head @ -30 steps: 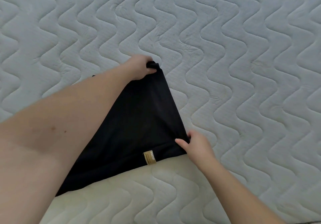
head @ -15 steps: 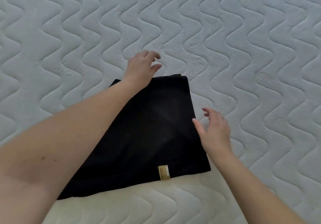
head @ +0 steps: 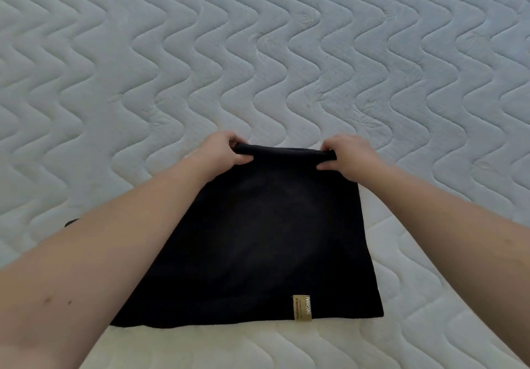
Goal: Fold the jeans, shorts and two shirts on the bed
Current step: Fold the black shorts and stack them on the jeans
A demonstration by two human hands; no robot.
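A black garment (head: 266, 239), folded into a narrow rectangle, lies on the white quilted mattress (head: 258, 53) near its front edge. A small gold label (head: 302, 307) sits at its near hem. My left hand (head: 222, 151) pinches the far left corner of the garment. My right hand (head: 348, 153) pinches the far right corner. The far edge is lifted slightly off the bed between both hands. Which garment it is I cannot tell. My left forearm covers its left side.
The mattress stretches far beyond and to both sides of the garment. Its front edge (head: 430, 325) runs diagonally at lower right. A small dark bit of fabric (head: 71, 222) peeks out behind my left forearm.
Both hands let go of the garment after laying it flat, then moved to its far edge and took hold of the two far corners. The view has shifted so the garment sits centred.
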